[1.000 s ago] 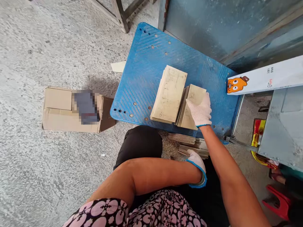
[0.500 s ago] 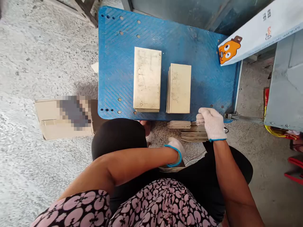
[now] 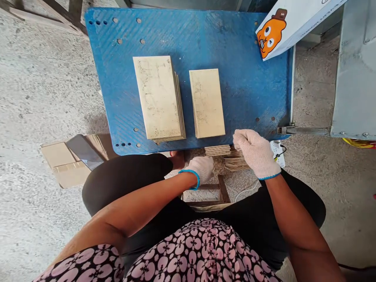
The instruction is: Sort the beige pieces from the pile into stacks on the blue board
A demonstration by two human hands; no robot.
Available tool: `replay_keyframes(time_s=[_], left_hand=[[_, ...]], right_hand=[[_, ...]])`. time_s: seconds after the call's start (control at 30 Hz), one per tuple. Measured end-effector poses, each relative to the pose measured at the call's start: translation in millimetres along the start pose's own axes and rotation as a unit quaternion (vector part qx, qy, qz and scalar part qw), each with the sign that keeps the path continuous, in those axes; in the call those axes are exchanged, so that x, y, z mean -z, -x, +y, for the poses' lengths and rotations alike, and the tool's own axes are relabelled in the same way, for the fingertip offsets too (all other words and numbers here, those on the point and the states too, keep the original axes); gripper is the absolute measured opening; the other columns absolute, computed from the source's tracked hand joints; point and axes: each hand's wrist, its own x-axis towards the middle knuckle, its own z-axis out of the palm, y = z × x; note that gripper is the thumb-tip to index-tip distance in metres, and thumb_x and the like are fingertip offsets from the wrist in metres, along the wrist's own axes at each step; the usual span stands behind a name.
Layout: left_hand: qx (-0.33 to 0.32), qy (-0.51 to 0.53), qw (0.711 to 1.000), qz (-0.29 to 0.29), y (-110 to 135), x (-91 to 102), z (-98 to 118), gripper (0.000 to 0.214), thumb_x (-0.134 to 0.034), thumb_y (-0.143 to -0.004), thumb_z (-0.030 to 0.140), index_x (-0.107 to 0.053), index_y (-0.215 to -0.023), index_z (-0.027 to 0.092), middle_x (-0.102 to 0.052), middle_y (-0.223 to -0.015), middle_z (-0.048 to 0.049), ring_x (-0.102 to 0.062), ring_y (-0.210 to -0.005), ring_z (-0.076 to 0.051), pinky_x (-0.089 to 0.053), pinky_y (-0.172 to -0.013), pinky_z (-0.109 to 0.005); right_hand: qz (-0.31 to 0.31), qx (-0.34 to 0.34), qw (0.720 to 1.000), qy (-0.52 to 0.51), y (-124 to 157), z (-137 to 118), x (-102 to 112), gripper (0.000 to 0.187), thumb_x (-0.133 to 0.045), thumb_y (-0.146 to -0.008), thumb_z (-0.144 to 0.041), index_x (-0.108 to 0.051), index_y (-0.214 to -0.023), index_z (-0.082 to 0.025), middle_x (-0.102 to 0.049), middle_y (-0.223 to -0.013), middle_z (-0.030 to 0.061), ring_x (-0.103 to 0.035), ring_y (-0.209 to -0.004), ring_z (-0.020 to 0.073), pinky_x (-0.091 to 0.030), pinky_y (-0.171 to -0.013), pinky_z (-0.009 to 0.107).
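Observation:
My left hand [image 3: 201, 170], in a white knit glove with a blue cuff, hangs curled between my knees, near the front edge of the blue table. Nothing shows in it. My right hand [image 3: 254, 150], gloved alike, is at the table's front edge with its fingers bent into the palm; no object sticks out. Just left of and below it are a small stack of thin wooden boards [image 3: 217, 150] and a fanned stack [image 3: 236, 161], partly hidden by that hand. On the table lie a larger stack of pale boards [image 3: 158, 98] and a smaller one [image 3: 207, 103].
The blue table [image 3: 241, 78] bears a white box [image 3: 296, 31] with an orange cartoon at its far right. A grey metal surface [image 3: 355, 78] stands on the right. On the floor are an open carton [image 3: 66, 156], a power strip [image 3: 278, 152] and a wooden frame [image 3: 223, 190].
My view has shifted, so the table and its stacks appear further left. My left hand has moved forward and left, towards the table. My right hand stays by the table edge, fingers still bent.

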Motion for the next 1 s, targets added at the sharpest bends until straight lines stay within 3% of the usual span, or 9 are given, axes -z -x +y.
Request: replay_keyframes(time_s=[0.27,0.57,0.7,0.83,1.0], left_hand=[[0.015,0.006,0.999,0.029,0,-7.6,1,0.033,-0.057,-0.089,0.028,-0.058,-0.111,0.003,-0.060,-0.093,-0.0216,-0.064,-0.089,-0.037,-0.050,-0.069,-0.046],[0.023,0.096,0.993,-0.063,-16,6.6,-20,0.049,-0.055,-0.088,0.045,-0.061,-0.126,0.016,-0.062,-0.115,-0.0194,-0.067,-0.100,-0.038,-0.054,-0.077,-0.045],[0.039,0.115,0.990,-0.075,-19,8.2,-22,0.051,-0.052,-0.089,0.045,-0.059,-0.133,0.019,-0.064,-0.116,-0.0190,-0.068,-0.103,-0.037,-0.054,-0.079,-0.045],[0.035,0.115,0.990,-0.075,-19,7.2,-20,0.044,-0.054,-0.089,0.043,-0.065,-0.123,0.018,-0.065,-0.115,-0.0196,-0.068,-0.103,-0.037,-0.055,-0.078,-0.045],[0.076,0.082,0.993,-0.041,-24,2.2,-10,0.032,-0.050,-0.092,0.024,-0.067,-0.116,0.010,-0.066,-0.105,-0.0217,-0.068,-0.100,-0.037,-0.054,-0.075,-0.046]], right_hand=[[-0.013,-0.004,0.999,0.037,-2,-7,-7,0.036,-0.055,-0.091,-0.050,-0.071,-0.113,-0.026,-0.072,-0.114,0.0040,-0.065,-0.108,0.0245,-0.046,-0.100,0.042],[-0.033,-0.018,0.998,0.054,-2,-10,-9,0.032,-0.061,-0.089,-0.045,-0.072,-0.113,-0.026,-0.072,-0.119,0.0038,-0.064,-0.112,0.0236,-0.047,-0.100,0.039],[-0.033,-0.023,0.998,0.050,-2,-10,-9,0.032,-0.062,-0.089,-0.045,-0.072,-0.112,-0.026,-0.072,-0.118,0.0043,-0.065,-0.110,0.0231,-0.047,-0.101,0.039],[-0.038,-0.031,0.997,0.054,-1,-7,-9,0.032,-0.062,-0.088,-0.045,-0.072,-0.112,-0.025,-0.071,-0.120,0.0052,-0.065,-0.111,0.0235,-0.047,-0.101,0.040],[-0.059,-0.041,0.995,0.067,-1,-4,-11,0.032,-0.062,-0.088,-0.044,-0.071,-0.113,-0.025,-0.071,-0.122,0.0056,-0.064,-0.114,0.0235,-0.047,-0.101,0.038]])
